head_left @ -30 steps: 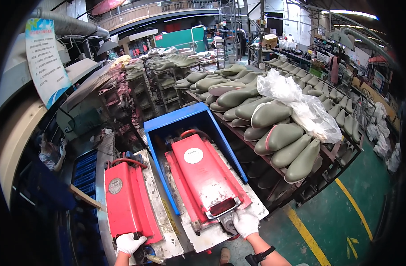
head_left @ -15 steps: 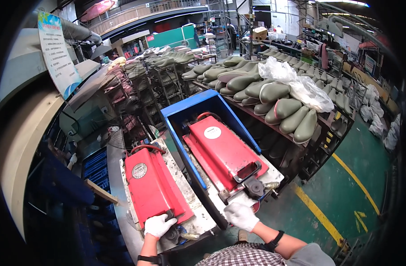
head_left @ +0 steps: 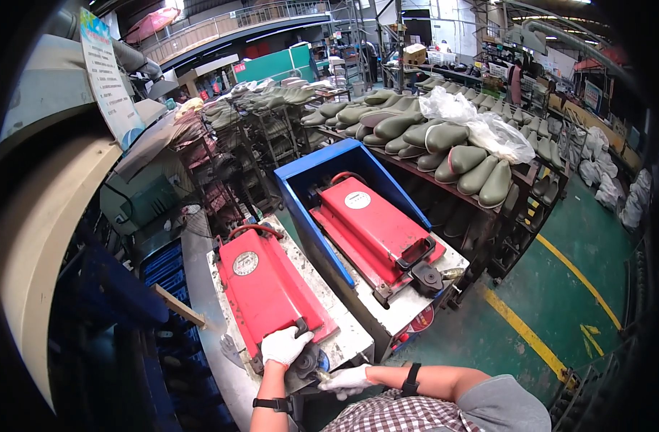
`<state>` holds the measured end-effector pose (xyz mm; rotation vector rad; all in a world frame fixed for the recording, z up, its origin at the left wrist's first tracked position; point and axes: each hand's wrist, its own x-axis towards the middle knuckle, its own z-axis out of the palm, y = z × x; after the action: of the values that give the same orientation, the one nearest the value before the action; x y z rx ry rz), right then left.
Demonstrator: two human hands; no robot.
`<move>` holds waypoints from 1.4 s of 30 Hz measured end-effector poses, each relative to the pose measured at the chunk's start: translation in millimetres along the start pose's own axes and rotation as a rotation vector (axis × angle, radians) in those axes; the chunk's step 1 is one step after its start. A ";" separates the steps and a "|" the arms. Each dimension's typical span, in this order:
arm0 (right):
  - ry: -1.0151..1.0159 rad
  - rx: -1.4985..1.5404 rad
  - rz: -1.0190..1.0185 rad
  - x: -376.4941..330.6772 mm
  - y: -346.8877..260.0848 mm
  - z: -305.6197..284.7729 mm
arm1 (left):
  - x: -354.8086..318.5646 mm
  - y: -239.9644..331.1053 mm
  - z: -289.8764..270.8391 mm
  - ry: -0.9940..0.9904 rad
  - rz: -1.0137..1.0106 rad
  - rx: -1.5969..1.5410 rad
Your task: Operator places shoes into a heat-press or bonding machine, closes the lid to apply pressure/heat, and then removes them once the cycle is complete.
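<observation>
Two red metal machine covers lie side by side, each with a round label. My left hand (head_left: 286, 347), in a white glove, is closed over the black handle (head_left: 301, 327) at the near end of the left red cover (head_left: 261, 288). Beside it sits a dark round knob (head_left: 306, 360). My right hand (head_left: 346, 380), also gloved, is at the yellowish cylindrical lever (head_left: 323, 375) by that knob, fingers closed round its end. The right red cover (head_left: 376, 227) stands in a blue metal housing (head_left: 311, 216), with its own black handle (head_left: 417, 253) untouched.
Olive-green boots on lasts (head_left: 466, 169) fill a rack behind the machines, partly under clear plastic sheet (head_left: 481, 126). A wooden bar (head_left: 178, 306) juts out at the left. Yellow lines (head_left: 524, 335) cross the green floor at right.
My right hand has moved left, from beside the right machine to the lever of the left one. My left hand stays on the handle. The view has shifted slightly.
</observation>
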<state>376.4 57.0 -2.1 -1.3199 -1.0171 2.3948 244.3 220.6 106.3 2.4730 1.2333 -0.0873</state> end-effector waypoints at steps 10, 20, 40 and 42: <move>-0.010 -0.447 -0.071 0.5 -64.5 30.4 | -9.6 6.6 -45.8 0.037 0.100 -0.055; 1.046 -0.696 -0.620 19.6 -153.6 -44.9 | -10.2 5.9 -173.8 0.890 0.370 0.127; 0.162 0.257 -0.718 52.0 -163.0 36.1 | -111.4 -95.8 62.3 0.521 -0.012 -2.215; 0.090 0.009 -0.545 56.0 -152.2 54.3 | -135.1 -105.5 69.1 0.537 -0.051 -2.581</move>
<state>280.7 171.2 81.8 -0.9748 -1.1575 1.9123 86.5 151.1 40.0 0.0862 0.4135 1.2421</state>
